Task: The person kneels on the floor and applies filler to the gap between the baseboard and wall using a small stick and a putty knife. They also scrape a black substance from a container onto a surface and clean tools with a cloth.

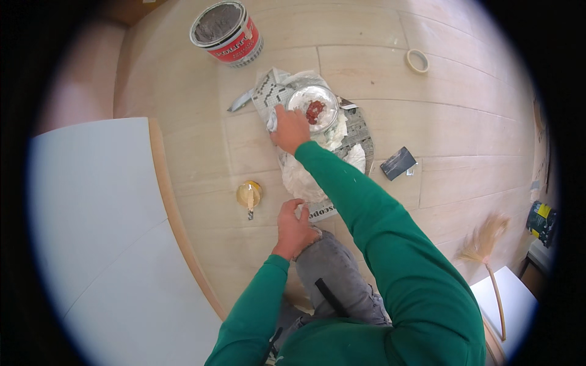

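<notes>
Right hand [290, 128]: stretched forward, fingers closed on a white rag [272, 122], pressed at the left rim of a clear glass bowl [313, 110]. Bowl: white paste with a red blob, standing on crumpled newspaper [360, 131] on the tiled floor [464, 122]. Left hand [294, 227]: loosely curled, resting on the knee [326, 259], grasping nothing visible. Nearby: open tin of grey filler [223, 30], tape roll [417, 60], dark scraper [398, 163], small yellow-lidded jar [249, 194], straw brush [485, 244].
</notes>
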A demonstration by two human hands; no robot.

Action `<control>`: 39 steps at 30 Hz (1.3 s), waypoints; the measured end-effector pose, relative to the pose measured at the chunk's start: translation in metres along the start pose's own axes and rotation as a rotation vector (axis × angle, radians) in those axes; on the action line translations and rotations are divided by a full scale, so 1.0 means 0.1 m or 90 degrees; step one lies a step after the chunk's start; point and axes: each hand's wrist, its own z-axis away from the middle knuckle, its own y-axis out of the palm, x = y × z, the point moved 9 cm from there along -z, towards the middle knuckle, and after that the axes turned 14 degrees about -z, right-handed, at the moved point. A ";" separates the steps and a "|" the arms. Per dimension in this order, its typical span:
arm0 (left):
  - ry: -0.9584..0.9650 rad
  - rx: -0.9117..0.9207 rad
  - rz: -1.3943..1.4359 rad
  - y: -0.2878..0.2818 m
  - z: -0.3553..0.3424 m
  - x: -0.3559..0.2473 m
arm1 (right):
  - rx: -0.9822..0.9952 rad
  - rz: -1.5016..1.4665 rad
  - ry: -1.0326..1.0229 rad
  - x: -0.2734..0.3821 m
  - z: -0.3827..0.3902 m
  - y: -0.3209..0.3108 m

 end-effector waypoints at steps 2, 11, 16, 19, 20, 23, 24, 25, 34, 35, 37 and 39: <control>-0.081 0.002 0.051 -0.14 -0.03 0.14 | -0.011 -0.150 0.113 -0.09 0.26 -0.15; -0.150 0.017 0.154 -0.54 -0.10 0.09 | -0.092 -0.197 0.168 -0.23 0.50 -0.38; -0.084 0.022 0.108 -0.75 0.03 -0.27 | 0.019 -0.222 0.297 -0.44 0.63 -0.51; -0.092 -0.021 0.109 -1.10 -0.06 -0.51 | -0.024 -0.243 0.279 -0.48 0.83 -0.78; -0.099 -0.031 0.082 -1.18 -0.19 -0.55 | -0.034 -0.242 0.284 -0.52 0.86 -0.91; -0.130 -0.066 0.052 -1.19 -0.65 -0.42 | -0.118 -0.361 0.321 -0.88 1.07 -1.19; -0.137 -0.082 0.074 -1.07 -0.90 -0.34 | -0.148 -0.394 0.333 -1.10 1.11 -1.27; -0.140 -0.098 0.097 -0.95 -1.18 -0.29 | -0.181 -0.428 0.343 -1.36 1.13 -1.34; -0.334 -0.030 0.358 -0.12 -2.50 0.12 | -0.141 -0.532 0.429 -1.89 1.13 -1.26; -0.316 0.013 0.374 -0.09 -2.47 0.21 | -0.149 -0.534 0.425 -1.86 1.22 -1.23; -0.276 0.032 0.390 -0.19 -2.45 0.21 | -0.180 -0.527 0.406 -1.89 1.35 -1.30; -0.243 -0.026 0.376 -0.44 -2.36 0.21 | -0.194 -0.611 0.413 -1.93 1.46 -1.32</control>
